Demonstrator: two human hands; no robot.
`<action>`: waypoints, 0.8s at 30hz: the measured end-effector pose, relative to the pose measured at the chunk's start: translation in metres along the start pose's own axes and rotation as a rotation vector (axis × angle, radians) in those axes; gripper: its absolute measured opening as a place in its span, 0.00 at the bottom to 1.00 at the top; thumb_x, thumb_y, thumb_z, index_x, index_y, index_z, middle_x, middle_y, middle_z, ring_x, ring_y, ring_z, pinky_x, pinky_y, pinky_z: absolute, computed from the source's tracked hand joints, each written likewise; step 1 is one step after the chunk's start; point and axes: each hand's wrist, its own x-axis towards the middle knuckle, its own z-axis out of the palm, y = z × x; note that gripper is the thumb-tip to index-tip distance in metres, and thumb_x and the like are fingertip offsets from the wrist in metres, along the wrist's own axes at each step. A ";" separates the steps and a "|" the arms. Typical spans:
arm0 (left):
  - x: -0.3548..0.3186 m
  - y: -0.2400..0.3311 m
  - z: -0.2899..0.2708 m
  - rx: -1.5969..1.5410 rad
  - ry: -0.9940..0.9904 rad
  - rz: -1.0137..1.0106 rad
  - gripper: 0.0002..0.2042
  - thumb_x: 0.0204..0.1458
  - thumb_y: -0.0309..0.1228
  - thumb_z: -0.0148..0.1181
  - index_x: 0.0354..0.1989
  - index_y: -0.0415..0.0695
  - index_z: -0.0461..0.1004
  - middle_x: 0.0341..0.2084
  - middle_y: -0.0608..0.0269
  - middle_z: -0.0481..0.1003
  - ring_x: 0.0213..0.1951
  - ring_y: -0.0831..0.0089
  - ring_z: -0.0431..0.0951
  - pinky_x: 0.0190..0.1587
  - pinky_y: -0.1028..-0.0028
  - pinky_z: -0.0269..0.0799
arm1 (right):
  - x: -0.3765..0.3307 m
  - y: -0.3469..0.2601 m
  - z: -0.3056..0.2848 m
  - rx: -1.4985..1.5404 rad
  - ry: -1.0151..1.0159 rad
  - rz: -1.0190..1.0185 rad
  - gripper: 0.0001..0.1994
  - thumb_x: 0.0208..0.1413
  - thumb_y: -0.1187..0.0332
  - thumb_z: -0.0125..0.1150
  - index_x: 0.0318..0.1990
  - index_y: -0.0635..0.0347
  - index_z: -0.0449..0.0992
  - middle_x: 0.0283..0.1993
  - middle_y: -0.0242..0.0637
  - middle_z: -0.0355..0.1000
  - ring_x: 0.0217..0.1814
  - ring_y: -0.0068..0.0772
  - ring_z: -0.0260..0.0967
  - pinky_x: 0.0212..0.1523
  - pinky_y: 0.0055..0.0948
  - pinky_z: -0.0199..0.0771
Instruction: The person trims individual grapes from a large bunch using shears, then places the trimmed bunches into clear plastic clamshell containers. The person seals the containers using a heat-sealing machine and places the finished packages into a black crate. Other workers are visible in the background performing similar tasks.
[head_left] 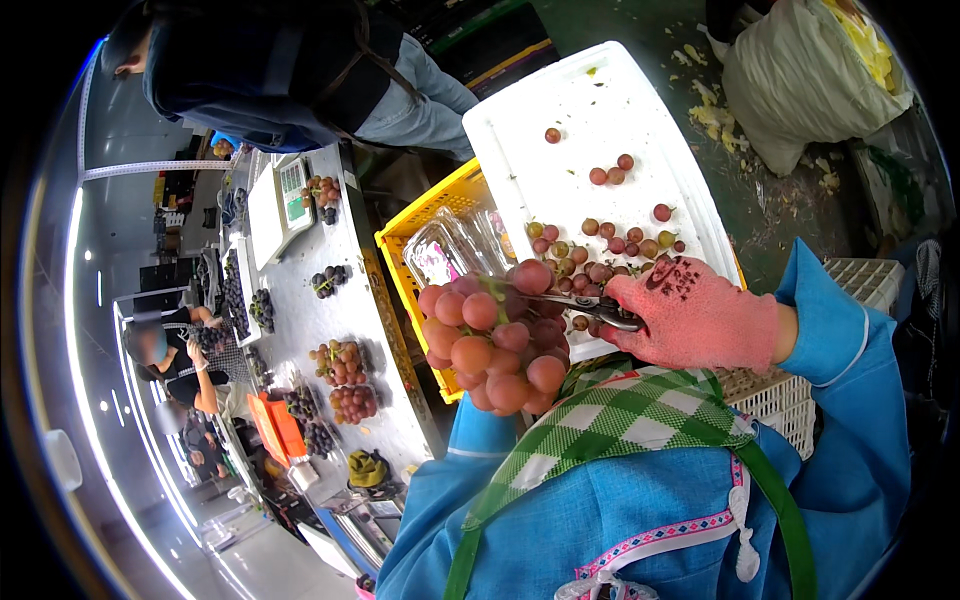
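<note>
A large bunch of pinkish-red grapes is held up close in front of me. My left sleeve runs up behind the bunch, which rests on my left hand; the grapes hide that hand and its fingers. My right hand, in a pink knit glove, is closed round a pair of small scissors. The dark blades point left into the upper part of the bunch, near its stem. Under both hands, a white foam lid or tray carries several loose grapes.
A yellow crate with clear plastic boxes stands under the tray's left side. Further left, a metal table bears a scale and boxed grapes. A person in jeans stands beyond; a white sack is at far right.
</note>
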 end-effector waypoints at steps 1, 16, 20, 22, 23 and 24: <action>0.000 -0.001 0.000 0.026 -0.016 0.024 0.20 0.54 0.37 0.59 0.55 0.51 0.66 0.56 0.81 0.69 0.56 0.70 0.72 0.59 0.63 0.68 | 0.000 0.000 0.002 -0.002 0.038 -0.021 0.18 0.53 0.58 0.61 0.43 0.63 0.69 0.25 0.46 0.71 0.30 0.48 0.72 0.31 0.43 0.71; 0.008 -0.004 -0.005 0.340 -0.177 0.434 0.15 0.58 0.41 0.51 0.49 0.48 0.64 0.61 0.61 0.63 0.63 0.63 0.61 0.65 0.52 0.53 | 0.007 -0.010 -0.005 -0.160 0.007 -0.032 0.19 0.53 0.53 0.58 0.36 0.64 0.69 0.27 0.44 0.72 0.32 0.44 0.73 0.33 0.40 0.70; -0.004 0.007 -0.005 0.151 -0.094 0.042 0.21 0.54 0.33 0.57 0.56 0.54 0.63 0.59 0.80 0.64 0.58 0.82 0.67 0.62 0.65 0.65 | 0.005 -0.008 -0.012 -0.144 -0.120 0.005 0.23 0.55 0.51 0.54 0.41 0.68 0.72 0.35 0.48 0.74 0.42 0.42 0.74 0.40 0.39 0.72; 0.002 0.012 0.000 0.054 -0.066 -0.009 0.21 0.53 0.33 0.59 0.56 0.53 0.64 0.57 0.79 0.66 0.56 0.79 0.70 0.59 0.65 0.67 | 0.002 -0.007 -0.014 -0.176 -0.072 -0.054 0.21 0.54 0.52 0.57 0.39 0.65 0.70 0.32 0.45 0.72 0.37 0.42 0.73 0.36 0.38 0.70; 0.006 0.015 0.006 -0.071 -0.046 -0.048 0.21 0.52 0.33 0.60 0.55 0.53 0.64 0.55 0.78 0.67 0.55 0.77 0.71 0.57 0.64 0.69 | 0.000 -0.006 -0.017 -0.218 -0.011 -0.101 0.19 0.52 0.53 0.59 0.37 0.62 0.69 0.29 0.42 0.71 0.32 0.42 0.72 0.33 0.38 0.67; 0.011 0.019 0.013 -0.196 -0.025 -0.086 0.21 0.52 0.33 0.60 0.54 0.53 0.64 0.54 0.77 0.69 0.54 0.75 0.72 0.55 0.64 0.71 | -0.003 -0.006 -0.019 -0.259 0.051 -0.149 0.18 0.51 0.54 0.62 0.34 0.59 0.68 0.25 0.39 0.69 0.27 0.42 0.70 0.30 0.37 0.65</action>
